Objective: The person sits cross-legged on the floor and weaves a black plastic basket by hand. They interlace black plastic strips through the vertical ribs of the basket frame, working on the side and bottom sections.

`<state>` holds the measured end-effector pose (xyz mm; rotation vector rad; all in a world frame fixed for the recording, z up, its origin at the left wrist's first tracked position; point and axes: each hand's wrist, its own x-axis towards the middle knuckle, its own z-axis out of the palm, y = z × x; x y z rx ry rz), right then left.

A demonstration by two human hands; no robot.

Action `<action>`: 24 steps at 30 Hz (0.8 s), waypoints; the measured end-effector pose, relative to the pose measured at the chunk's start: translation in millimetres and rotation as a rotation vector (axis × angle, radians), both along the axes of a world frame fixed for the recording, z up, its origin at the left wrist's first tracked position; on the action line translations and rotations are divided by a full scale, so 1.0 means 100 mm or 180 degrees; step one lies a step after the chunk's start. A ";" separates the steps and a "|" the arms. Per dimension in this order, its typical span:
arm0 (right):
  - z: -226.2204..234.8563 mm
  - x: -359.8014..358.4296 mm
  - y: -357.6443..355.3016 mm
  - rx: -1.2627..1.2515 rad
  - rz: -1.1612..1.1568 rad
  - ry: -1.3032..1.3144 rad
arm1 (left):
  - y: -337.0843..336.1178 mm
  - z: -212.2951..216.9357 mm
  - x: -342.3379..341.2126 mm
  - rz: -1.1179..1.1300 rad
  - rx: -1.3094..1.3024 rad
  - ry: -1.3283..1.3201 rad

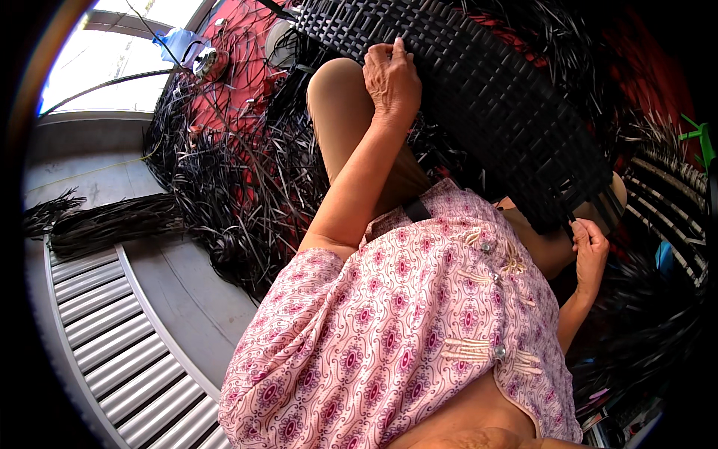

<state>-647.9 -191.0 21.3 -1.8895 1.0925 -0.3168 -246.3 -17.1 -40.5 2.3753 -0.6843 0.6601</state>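
A dark woven panel (490, 105) of flat black strips slants across my knees from the upper middle down to the right. My left hand (393, 84) lies at its near edge with the back of the hand up, its fingers bent against the weave; what they grip underneath is hidden. At the panel's lower right corner, my right hand (591, 248) pinches the end of a thin black strip (571, 218) between thumb and fingers. Several loose strip ends hang from the panel's edge close to that hand.
Tangled black strips (232, 202) cover much of the red floor (232, 45) on the left. A white slatted rack (123, 337) stands lower left, with a black strip bundle (120, 221) across its far end. A ribbed frame (666, 202) and a green object (701, 142) are at right.
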 end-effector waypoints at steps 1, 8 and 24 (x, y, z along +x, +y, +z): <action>0.00 0.00 0.01 0.0006 -0.0006 0.0011 | -0.01 -0.04 0.03 0.0002 0.0114 -0.0342; -0.02 0.00 0.00 -0.0149 0.0021 0.0031 | 0.02 -0.06 0.06 -0.0157 0.0455 -0.0648; -0.03 0.02 0.01 -0.0178 -0.0026 -0.0021 | 0.10 -0.03 0.06 -0.0403 0.0065 -0.0205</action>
